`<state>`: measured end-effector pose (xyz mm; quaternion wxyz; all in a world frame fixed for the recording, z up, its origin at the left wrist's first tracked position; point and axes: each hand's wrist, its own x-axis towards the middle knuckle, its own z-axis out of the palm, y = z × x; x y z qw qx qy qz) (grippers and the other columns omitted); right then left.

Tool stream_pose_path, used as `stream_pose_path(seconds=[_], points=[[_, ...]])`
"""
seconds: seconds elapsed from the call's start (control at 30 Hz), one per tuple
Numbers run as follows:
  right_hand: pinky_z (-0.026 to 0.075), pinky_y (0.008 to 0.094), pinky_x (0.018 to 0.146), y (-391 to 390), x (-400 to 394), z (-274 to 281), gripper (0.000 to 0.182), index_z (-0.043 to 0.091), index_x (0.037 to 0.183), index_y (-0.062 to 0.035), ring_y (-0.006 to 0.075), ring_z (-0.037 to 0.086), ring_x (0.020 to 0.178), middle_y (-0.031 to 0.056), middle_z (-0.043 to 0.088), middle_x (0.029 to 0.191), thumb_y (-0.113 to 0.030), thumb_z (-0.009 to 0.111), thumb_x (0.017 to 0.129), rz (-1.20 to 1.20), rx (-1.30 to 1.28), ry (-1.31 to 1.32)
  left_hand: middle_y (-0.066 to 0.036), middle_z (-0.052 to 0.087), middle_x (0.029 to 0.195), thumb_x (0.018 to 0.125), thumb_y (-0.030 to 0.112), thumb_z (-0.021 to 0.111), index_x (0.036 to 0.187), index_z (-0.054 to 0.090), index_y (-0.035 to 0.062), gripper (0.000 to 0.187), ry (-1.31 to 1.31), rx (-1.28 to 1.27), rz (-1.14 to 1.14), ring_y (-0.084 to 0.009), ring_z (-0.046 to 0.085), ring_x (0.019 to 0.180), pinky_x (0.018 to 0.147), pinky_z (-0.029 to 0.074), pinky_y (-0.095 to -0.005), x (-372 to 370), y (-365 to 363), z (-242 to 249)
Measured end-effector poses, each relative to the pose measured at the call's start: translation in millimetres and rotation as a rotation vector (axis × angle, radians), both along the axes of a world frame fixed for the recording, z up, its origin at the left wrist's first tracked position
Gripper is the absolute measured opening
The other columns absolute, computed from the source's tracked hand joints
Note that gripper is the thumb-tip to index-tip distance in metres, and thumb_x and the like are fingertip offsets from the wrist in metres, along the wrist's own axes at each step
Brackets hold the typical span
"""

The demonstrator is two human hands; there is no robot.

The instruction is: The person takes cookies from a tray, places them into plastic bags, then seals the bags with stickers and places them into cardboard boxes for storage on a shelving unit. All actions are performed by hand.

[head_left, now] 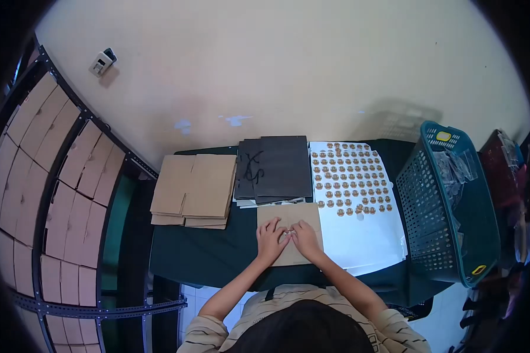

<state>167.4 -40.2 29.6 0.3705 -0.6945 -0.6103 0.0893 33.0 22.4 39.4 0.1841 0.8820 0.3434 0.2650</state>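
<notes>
A brown cardboard piece [285,256] lies at the front middle of the table, under both hands. My left hand [271,240] is on its left part, fingers bent and fingertips drawn in toward the middle. My right hand [304,238] meets it from the right, its fingers curled together. Between the fingertips is something small and whitish, too small to name. To the right, a white sheet [359,244] carries rows of small round brown-and-gold pieces [350,176].
Stacked brown cardboard [209,188] sits at the left, and black folders [282,167] with black strings lie behind my hands. A green basket [430,194] holding clear plastic packets stands right. Shelves of boxes [70,212] line the left side.
</notes>
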Motion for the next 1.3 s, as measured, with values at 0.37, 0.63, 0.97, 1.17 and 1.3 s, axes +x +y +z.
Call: stream_pose_path(seconds=[0.37, 0.63, 0.97, 1.17, 1.3], points=[[0.042, 0.0415, 0.073, 0, -3, 4, 0.012, 0.054, 0.084, -0.0032, 0.032, 0.051, 0.082, 0.0145, 0.05, 0.085, -0.008, 0.055, 0.074, 0.003, -0.061, -0.116, -0.007, 0.047, 0.121, 0.074, 0.024, 0.061, 0.09, 0.063, 0.0127, 0.02, 0.041, 0.063, -0.019, -0.0268, 0.038, 0.113, 0.094, 0.026, -0.0417, 1, -2, 0], [0.042, 0.0408, 0.073, -25, 30, 19, 0.03, 0.049, 0.101, -0.0008, 0.0326, 0.051, 0.085, 0.0175, 0.049, 0.092, -0.005, 0.058, 0.072, -0.025, 0.074, 0.113, -0.018, 0.031, 0.131, 0.081, 0.03, 0.055, 0.128, 0.031, 0.004, 0.059, 0.068, -0.035, 0.236, -0.0334, 0.032, 0.121, 0.101, 0.02, -0.0511, -18, -13, 11], [0.032, 0.0331, 0.098, -57, 44, -48, 0.065, 0.028, 0.131, 0.0014, 0.0242, 0.041, 0.116, 0.0184, 0.042, 0.126, -0.031, 0.059, 0.084, -0.121, -0.303, 0.967, -0.01, 0.027, 0.141, 0.09, 0.044, 0.044, 0.138, 0.019, 0.0013, 0.069, -0.674, -1.347, 0.184, -0.0193, 0.025, 0.13, 0.104, 0.021, -0.029, -47, -11, -45], [0.042, 0.0344, 0.09, -66, 51, 6, 0.049, 0.031, 0.129, 0.0003, 0.0235, 0.048, 0.109, 0.0157, 0.047, 0.121, -0.02, 0.051, 0.088, 0.003, -0.359, 1.262, -0.014, 0.015, 0.145, 0.088, 0.05, 0.043, 0.14, 0.01, 0.0015, 0.078, -0.727, -1.136, 0.345, -0.0226, 0.014, 0.134, 0.107, 0.013, -0.0295, -43, -56, -29], [0.042, 0.0352, 0.091, -71, 60, 32, 0.055, 0.032, 0.13, -0.0018, 0.0243, 0.047, 0.111, 0.0147, 0.045, 0.124, -0.022, 0.054, 0.084, 0.226, -0.463, 1.282, -0.014, 0.016, 0.145, 0.085, 0.049, 0.048, 0.141, 0.009, 0.0063, 0.08, -0.794, -1.104, 0.541, -0.0225, 0.016, 0.133, 0.106, 0.016, -0.0294, -46, -104, 29]])
